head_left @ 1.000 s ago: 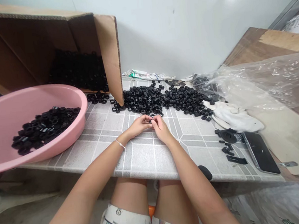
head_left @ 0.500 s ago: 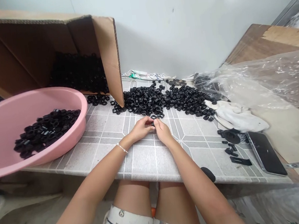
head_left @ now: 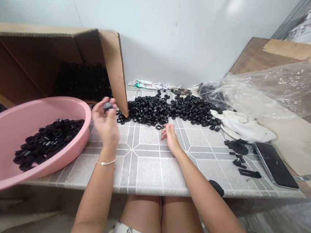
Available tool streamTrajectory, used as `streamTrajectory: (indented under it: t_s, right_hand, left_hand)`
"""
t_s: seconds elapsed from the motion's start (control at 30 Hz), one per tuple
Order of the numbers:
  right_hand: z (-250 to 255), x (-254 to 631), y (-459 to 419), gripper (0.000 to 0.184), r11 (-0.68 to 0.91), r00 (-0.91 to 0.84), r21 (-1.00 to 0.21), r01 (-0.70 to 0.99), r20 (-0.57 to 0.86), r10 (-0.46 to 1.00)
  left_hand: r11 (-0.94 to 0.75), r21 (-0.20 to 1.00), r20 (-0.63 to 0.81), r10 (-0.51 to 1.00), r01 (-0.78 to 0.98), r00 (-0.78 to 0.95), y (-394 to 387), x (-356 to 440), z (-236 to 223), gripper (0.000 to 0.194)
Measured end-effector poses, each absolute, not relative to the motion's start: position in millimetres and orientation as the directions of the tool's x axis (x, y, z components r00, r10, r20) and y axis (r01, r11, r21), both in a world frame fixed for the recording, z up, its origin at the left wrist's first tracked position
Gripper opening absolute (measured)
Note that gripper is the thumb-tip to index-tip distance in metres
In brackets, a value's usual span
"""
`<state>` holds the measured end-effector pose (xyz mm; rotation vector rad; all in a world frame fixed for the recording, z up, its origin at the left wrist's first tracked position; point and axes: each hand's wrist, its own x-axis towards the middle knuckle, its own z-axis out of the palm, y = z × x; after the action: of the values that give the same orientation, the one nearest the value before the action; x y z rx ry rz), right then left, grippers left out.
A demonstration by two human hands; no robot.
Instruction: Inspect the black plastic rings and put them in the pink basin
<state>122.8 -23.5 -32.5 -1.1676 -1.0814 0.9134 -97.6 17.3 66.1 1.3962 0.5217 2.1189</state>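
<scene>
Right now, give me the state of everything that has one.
Left hand: raised, fingers closed on a black part
Right hand: fingers bent, grip unclear
Box: open at the front
Tub: partly filled
Black heap: spread loose
Phone: lying flat, dark side up
Cloth: crumpled
Plastic sheet: wrinkled

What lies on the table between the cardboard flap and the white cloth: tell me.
A heap of small black parts lies between the cardboard flap and the white cloth, as the head view shows.
</scene>
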Motion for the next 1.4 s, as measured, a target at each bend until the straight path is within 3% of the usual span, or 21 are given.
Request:
streamTrajectory:
  t_s: [0.1, 0.17, 0.33, 0.53, 0.73, 0.8, 0.87, 0.97, 1.03, 1.1, 1.23, 1.4]
  right_hand:
    - [-36, 120, -22, 0.038, 0.169, 0.242, -0.985, 0.042, 0.174, 0.955]
    - [-38, 118, -21, 0.037, 0.169, 0.235, -0.984, 0.056, 0.177, 0.956]
    - [-39, 120, -20, 0.036, 0.171, 0.246, -0.984, 0.049, 0.178, 0.953]
    - [-34, 123, -22, 0.032, 0.156, 0.204, -0.984, 0.085, 0.17, 0.964]
    - [-29, 124, -23, 0.03, 0.151, 0.182, -0.973, 0.172, 0.182, 0.966]
    - [-27, 130, -22, 0.028, 0.168, 0.227, -0.954, 0.248, 0.225, 0.948]
    - [-27, 139, -20, 0.027, 0.181, 0.325, -0.924, 0.337, 0.295, 0.899]
    - [-31, 159, -15, 0.026, 0.148, 0.48, -0.877, 0.456, 0.383, 0.79]
    - [-35, 173, -13, 0.027, 0.077, 0.532, -0.841, 0.536, 0.408, 0.742]
    - [-39, 185, -12, 0.03, -0.028, 0.566, -0.796, 0.604, 0.404, 0.718]
    - [-42, 200, -10, 0.033, -0.257, 0.667, -0.729, 0.635, 0.35, 0.657]
    - [-44, 207, 0, 0.038, -0.324, 0.681, -0.664, 0.674, 0.388, 0.621]
  left_hand:
    - [-0.833, 0.494, 0.613, 0.537, -0.25, -0.58, 26, -136, 72, 0.024]
    - [-0.839, 0.507, 0.608, 0.51, -0.197, -0.609, 33, -150, 65, 0.03]
    - [-0.811, 0.554, 0.636, 0.558, -0.188, -0.533, 46, -153, 44, 0.033]
    - [-0.785, 0.518, 0.657, 0.62, -0.341, -0.43, 47, -167, 48, 0.045]
    - [-0.582, 0.638, 0.395, 0.809, -0.504, -0.435, 37, -172, 59, 0.05]
    - [-0.623, 0.667, 0.44, 0.772, -0.409, -0.458, 34, -153, 63, 0.042]
    - [-0.688, 0.679, 0.585, 0.717, -0.254, -0.38, 29, -122, 60, 0.043]
    - [-0.694, 0.717, 0.69, 0.72, 0.065, 0.08, 18, -69, 40, 0.039]
    - [-0.717, 0.636, 0.587, 0.69, 0.285, 0.424, 8, -40, 20, 0.041]
    - [-0.764, 0.501, 0.442, 0.63, 0.406, 0.639, 2, -21, 2, 0.05]
    - [-0.729, 0.353, 0.24, 0.676, 0.586, 0.697, -2, -12, -16, 0.053]
    - [-0.719, 0.31, 0.267, 0.693, 0.621, 0.669, -4, -12, -14, 0.048]
